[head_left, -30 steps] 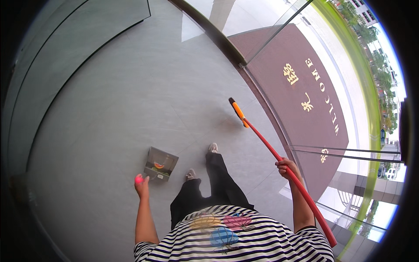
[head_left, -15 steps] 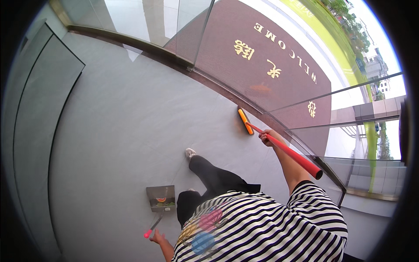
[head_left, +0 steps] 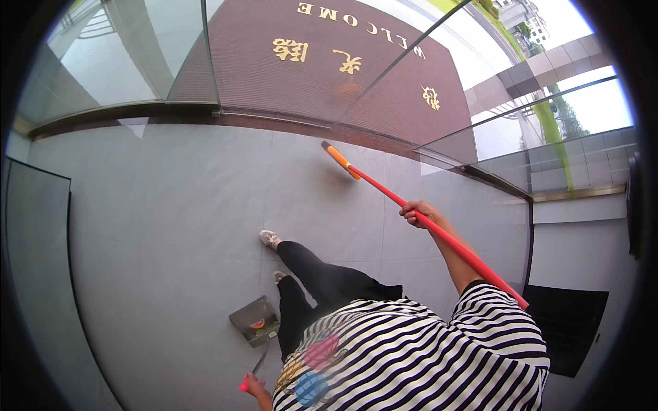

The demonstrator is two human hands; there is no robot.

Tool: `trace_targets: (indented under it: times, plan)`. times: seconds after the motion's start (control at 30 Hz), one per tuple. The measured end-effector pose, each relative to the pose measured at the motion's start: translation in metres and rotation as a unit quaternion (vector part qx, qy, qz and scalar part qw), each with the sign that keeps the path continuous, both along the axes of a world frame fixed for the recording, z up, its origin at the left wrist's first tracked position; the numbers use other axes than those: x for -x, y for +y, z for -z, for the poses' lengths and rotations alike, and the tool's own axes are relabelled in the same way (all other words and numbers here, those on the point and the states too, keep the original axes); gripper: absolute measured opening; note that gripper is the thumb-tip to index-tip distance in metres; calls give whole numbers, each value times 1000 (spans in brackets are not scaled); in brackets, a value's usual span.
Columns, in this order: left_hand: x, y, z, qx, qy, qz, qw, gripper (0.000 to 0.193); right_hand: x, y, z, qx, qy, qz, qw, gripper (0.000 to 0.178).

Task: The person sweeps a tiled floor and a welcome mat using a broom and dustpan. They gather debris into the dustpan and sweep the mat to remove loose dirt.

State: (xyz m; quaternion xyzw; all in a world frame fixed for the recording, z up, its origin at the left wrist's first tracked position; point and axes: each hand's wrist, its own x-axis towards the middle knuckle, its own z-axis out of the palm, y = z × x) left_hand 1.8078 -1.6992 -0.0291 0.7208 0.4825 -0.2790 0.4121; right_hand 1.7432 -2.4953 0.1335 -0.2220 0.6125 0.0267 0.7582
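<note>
My right hand (head_left: 418, 213) is closed around the red handle of a broom (head_left: 457, 248), whose upper end reaches back past my right sleeve. The orange broom head (head_left: 338, 159) is out ahead over the grey floor, near the doorway sill. Low at the left, my left hand (head_left: 256, 385) grips the pink-ended handle of a long-handled dustpan (head_left: 245, 315). The dark pan sits beside my trailing foot. Inside it lie an orange-red scrap (head_left: 258, 323) and some greenish bits.
A brown doormat (head_left: 267, 82) with yellow lettering lies beyond the sill (head_left: 274, 124). Glass panels (head_left: 147, 55) border the doorway. A grey panel (head_left: 38, 205) with dark edges stands at left, and a black panel (head_left: 565, 322) is at right behind my arm.
My view has turned clockwise relative to the doorway, so the mat shifted left. The broom head has swung left along the sill. My feet and the tilted dustpan have shifted.
</note>
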Motion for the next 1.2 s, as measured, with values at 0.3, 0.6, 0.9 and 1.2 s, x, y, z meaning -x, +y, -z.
trace_targets:
  times: [0.3, 0.6, 0.9, 1.2]
  plan:
    - [-60, -26, 29, -2, -71, 162, 984, 32, 197, 63, -66, 81, 136, -43, 987, 29]
    - [-169, -156, -2, 27, -81, 277, 957, 28, 361, 15, -46, -139, 212, -94, 963, 34]
    - [-185, -445, -205, -91, -176, 322, 926, 34, 262, -241, -64, -12, 133, -242, 961, 11]
    - [-213, -753, -332, -39, -216, 404, 888, 32, 94, -508, -72, 95, -79, -91, 988, 47]
